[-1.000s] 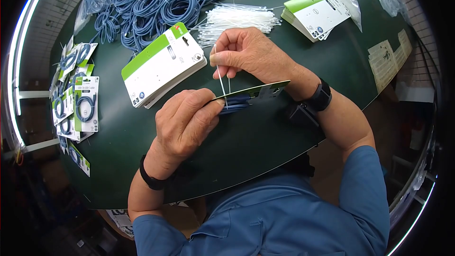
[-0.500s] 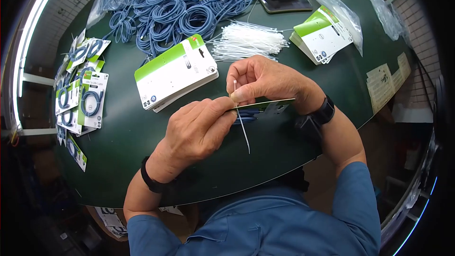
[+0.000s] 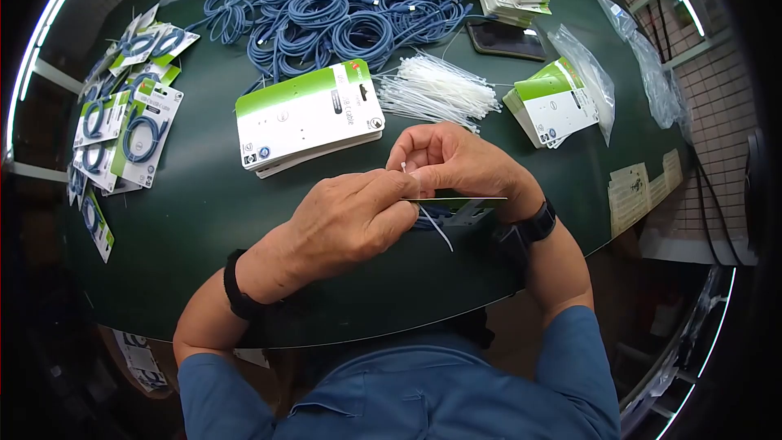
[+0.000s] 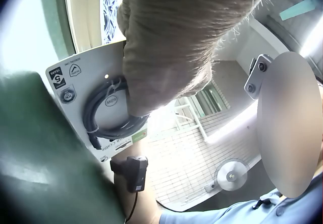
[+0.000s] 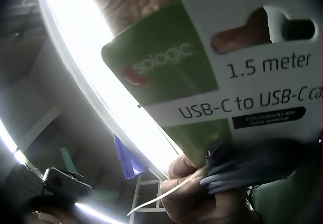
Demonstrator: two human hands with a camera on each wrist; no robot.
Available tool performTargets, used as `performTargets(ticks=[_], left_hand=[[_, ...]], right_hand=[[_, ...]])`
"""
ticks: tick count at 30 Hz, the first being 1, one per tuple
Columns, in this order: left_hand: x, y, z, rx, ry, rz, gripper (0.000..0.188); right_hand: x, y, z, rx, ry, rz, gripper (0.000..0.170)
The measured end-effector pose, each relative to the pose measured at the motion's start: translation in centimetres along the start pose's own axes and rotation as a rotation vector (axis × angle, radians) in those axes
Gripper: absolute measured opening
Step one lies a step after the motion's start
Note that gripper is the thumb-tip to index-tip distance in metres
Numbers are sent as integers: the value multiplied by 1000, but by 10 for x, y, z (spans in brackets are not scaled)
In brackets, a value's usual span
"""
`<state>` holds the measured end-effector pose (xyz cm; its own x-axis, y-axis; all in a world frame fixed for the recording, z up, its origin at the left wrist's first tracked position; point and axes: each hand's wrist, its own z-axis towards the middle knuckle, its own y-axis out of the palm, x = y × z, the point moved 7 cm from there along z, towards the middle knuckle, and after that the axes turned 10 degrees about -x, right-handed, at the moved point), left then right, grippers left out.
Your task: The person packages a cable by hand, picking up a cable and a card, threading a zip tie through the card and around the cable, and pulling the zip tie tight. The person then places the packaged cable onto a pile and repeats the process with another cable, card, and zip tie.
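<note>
The left hand [image 3: 346,216] grips the left end of a card, seen edge-on in the head view, and the blue cable on it. In the left wrist view the card [image 4: 75,90] carries a coiled cable [image 4: 91,113] bound by ties. The right hand [image 3: 468,165] pinches the head end of a white zip tie [image 3: 437,230] behind the card; the tie's tail hangs in front. The right wrist view shows the card's printed front [image 5: 202,83], the cable bundle [image 5: 252,168] and fingers [image 5: 181,199] around it, with the tie tail [image 5: 161,196] sticking out.
Beyond the hands lie a card stack [image 3: 305,118], a zip tie pile [image 3: 440,90], blue cable coils [image 3: 326,16], a phone [image 3: 507,41] and more cards [image 3: 556,106]. Carded cables [image 3: 145,137] heap at the left; plastic bags [image 3: 590,73] lie at the right.
The right hand has come down close to the left hand behind the card. The tie, earlier upright above the card, now has its tail hanging in front. The head view has shifted.
</note>
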<state>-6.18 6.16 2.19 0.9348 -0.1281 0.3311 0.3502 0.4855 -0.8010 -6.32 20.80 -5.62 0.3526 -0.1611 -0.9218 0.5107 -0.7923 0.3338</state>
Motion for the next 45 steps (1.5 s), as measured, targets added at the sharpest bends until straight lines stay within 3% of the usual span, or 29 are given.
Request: performTargets(ticks=[4,7,8,11,12,15,19,28,35,45], left_hand=[[-5,-5,-2,-11,-114,-120,28],[-13,-6,-5,-40,-254,-240,28],[-18,-6,-7,-26,-309,-296,26],[-29,-4,-13,8,-431,-416,22],[-32,-2,-15,21,-452,-459,22],[-39,2,-18,44,-496,-553,20],[-44,8,-22,34,-534,-612,19],[-46,10,-26,46,-609,-566,17],[-48,13,-31,96,-682,-617,16],[-51,22,-33,92,-684,-691,16]], right_hand=[[-3,0,-2,13,27,-33,29],[-34,-24,-23,337,14,-161,29],[-37,-24,-28,334,22,-166,29],[-72,-29,-49,529,-271,-303,25],[-71,-27,-50,523,-261,-300,25],[-90,20,-43,391,-416,-953,21],[-81,50,-30,386,-403,-1155,19],[-67,53,-18,425,-442,-1228,17],[-71,71,-17,523,-587,-1541,13],[-67,72,-16,574,-597,-1593,16]])
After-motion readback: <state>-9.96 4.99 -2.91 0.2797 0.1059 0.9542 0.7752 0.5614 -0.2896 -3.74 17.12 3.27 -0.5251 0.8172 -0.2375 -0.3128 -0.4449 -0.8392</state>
